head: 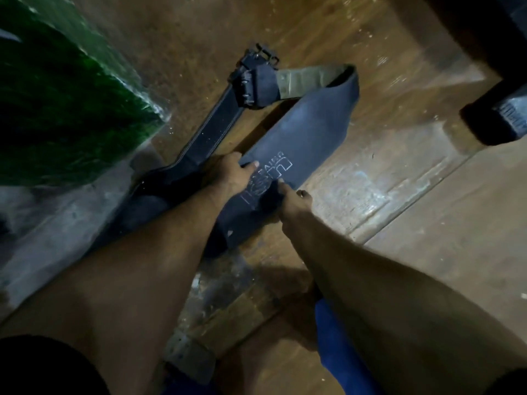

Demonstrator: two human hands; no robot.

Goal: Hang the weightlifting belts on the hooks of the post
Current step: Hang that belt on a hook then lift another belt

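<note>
Both hands on the belt [299,138]
Wide, dark, white logo, buckle at 12 o'clock. Left hand [228,173] and right hand [293,201] pinch its edges.

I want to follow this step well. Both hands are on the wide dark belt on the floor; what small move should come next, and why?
Probably lift the wide belt off the floor: the left hand and right hand each grip an edge, and no hook is in view.
</note>
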